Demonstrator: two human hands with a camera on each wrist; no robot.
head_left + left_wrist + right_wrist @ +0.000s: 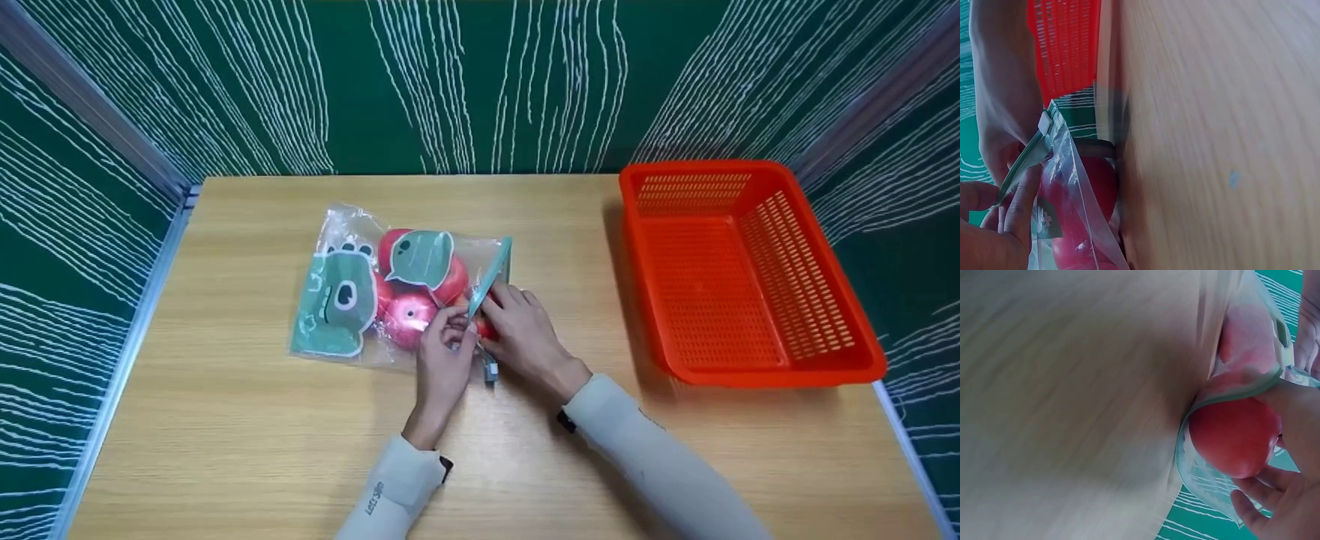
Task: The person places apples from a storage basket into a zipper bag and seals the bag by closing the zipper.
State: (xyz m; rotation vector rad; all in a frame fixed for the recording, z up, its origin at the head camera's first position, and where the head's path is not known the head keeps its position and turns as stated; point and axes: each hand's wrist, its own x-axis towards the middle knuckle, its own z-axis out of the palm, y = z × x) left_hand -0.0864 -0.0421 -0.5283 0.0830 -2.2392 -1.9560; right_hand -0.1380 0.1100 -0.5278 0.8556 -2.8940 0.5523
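A clear zip bag (349,300) with a green cartoon print lies on the table, with several red apples (410,319) inside. My left hand (444,364) pinches the bag's green zip edge (1027,154) between thumb and fingers, near the white slider (1045,122). At the bag's opened mouth, my right hand (525,330) grips a red apple (1235,436), thumb on one side and fingers curled under the other. The green rim of the mouth runs across that apple in the right wrist view. In the head view it is mostly hidden by the hands.
An orange-red plastic basket (724,292) with slotted walls stands to the right of the bag. The wooden table (247,450) meets dark green walls (517,90) with white wavy lines at the back and sides.
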